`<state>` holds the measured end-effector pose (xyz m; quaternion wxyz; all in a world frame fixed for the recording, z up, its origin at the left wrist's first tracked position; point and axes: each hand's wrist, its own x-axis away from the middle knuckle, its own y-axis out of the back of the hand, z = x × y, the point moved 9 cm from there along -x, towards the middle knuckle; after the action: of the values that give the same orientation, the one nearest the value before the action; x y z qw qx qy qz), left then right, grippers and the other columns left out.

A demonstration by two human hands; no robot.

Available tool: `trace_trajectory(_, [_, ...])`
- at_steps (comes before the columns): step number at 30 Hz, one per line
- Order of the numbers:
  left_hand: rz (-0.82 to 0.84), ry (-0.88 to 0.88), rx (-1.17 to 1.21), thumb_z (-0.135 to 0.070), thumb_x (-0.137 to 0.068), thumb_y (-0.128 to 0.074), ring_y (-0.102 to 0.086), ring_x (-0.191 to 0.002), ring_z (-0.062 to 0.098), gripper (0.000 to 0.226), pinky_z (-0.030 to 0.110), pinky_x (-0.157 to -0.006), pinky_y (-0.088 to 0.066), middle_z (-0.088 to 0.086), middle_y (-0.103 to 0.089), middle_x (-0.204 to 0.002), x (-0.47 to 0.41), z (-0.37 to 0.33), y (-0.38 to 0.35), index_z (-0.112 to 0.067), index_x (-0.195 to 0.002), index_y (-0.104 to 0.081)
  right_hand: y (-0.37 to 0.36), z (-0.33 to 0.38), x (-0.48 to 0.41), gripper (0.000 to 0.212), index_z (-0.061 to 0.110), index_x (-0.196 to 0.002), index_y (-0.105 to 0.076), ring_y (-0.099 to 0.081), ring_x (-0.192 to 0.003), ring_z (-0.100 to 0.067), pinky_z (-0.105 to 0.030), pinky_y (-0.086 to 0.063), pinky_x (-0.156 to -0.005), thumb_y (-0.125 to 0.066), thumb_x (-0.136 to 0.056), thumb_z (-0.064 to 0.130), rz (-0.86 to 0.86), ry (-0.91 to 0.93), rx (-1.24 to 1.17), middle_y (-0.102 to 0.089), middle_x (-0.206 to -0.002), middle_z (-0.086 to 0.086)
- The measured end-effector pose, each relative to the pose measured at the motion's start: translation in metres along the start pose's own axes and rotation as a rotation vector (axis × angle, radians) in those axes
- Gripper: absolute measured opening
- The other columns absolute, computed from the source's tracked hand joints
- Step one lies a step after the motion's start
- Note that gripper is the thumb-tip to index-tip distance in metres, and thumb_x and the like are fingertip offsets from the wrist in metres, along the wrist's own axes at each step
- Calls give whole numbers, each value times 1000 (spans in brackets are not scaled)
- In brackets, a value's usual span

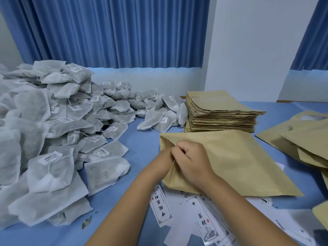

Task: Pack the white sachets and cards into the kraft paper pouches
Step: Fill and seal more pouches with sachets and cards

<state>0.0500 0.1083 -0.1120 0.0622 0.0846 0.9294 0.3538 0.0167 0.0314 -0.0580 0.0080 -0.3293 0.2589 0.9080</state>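
Gripping kraft pouch (230, 162) mouth — right fingers (180, 148) curled, left hand (165, 158) inside

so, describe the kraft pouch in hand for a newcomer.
On the blue table, find the stack of kraft pouches. The single pouch lies in front of it, over printed cards. Only it has the left hand and right hand at its left end.

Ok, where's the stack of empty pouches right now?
Head view, right of centre on the table: the stack sits just behind the held pouch, with the nearest sachets against its left edge.
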Motion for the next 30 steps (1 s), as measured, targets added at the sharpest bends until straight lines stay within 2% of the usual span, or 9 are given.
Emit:
trace_trajectory(3, [151, 27, 132, 0, -92, -43, -51, -57, -8, 34, 4, -51, -37, -10, -53, -66, 8, -5, -3, -22, -67, -51, 1, -2, -2, 38, 23, -50, -23, -26, -51, -11, -39, -28, -50, -50, -75, 23, -13, -36, 29, -27, -47, 3])
trace_trajectory(7, [48, 108, 428, -9, -87, -51, -63, -84, 16, 19, 31, -79, -52, -2, -69, -91, 15, 6, 27, -13, -97, -68, 5, -14, -4, 45, 19, -50, -27, -31, -53, -14, -42, -34, -52, -60, -80, 14, -33, -105, 58, -28, -47, 3])
trace_trajectory(8, [-48, 156, 304, -9, -90, -51, -63, -100, 20, 25, 35, -91, -50, 2, -67, -109, 16, 15, 42, -13, -110, -66, 6, -16, -3, 46, 19, -50, -27, -30, -53, -14, -39, -32, -51, -61, -80, 13, -36, -120, 61, -28, -47, 4])
trace_trajectory(10, [-200, 315, -290, -13, -93, -50, -47, -123, 26, 34, 38, -101, -41, 8, -50, -132, 25, 35, 74, -17, -126, -56, 5, -20, -2, 47, 19, -49, -25, -28, -52, -13, -36, -29, -52, -60, -79, 13, -34, -138, 64, -27, -46, 4])
trace_trajectory(12, [-128, 542, -655, -17, -93, -47, -32, -131, 30, 37, 43, -102, -34, 10, -37, -137, 40, 53, 86, -19, -130, -48, 2, -20, -1, 46, 18, -49, -25, -28, -52, -13, -36, -29, -51, -60, -79, 13, -14, -138, 86, -27, -47, 4])
trace_trajectory(16, [57, 649, -691, -12, -93, -42, -26, -132, 33, 41, 50, -104, -34, 14, -30, -139, 48, 66, 71, -11, -134, -42, -4, -18, 1, 43, 17, -51, -27, -28, -53, -14, -41, -34, -51, -60, -78, 13, 23, -127, 139, -30, -51, -2])
trace_trajectory(23, [46, 604, -851, -3, -94, -39, -37, -128, 34, 39, 35, -100, -39, 16, -28, -139, 45, 66, 75, -8, -133, -43, -5, -18, 1, 44, 17, -51, -26, -29, -53, -14, -41, -34, -51, -60, -78, 13, 26, -127, 140, -29, -50, 0])
trace_trajectory(26, [-158, 490, -717, 0, -95, -37, -49, -121, 30, 34, 31, -90, -41, 18, -47, -133, 40, 55, 91, -5, -126, -49, -4, -19, 2, 45, 18, -50, -26, -27, -52, -13, -34, -27, -51, -60, -78, 13, 18, -122, 132, -27, -48, 3])
trace_trajectory(30, [-722, 168, 14, 5, -91, -39, -58, -106, 27, 44, 30, -79, -41, 11, -61, -121, 45, 31, 119, -15, -126, -57, -4, -20, 2, 45, 18, -50, -26, -26, -51, -12, -33, -26, -51, -60, -79, 13, 13, -123, 128, -26, -48, 3])
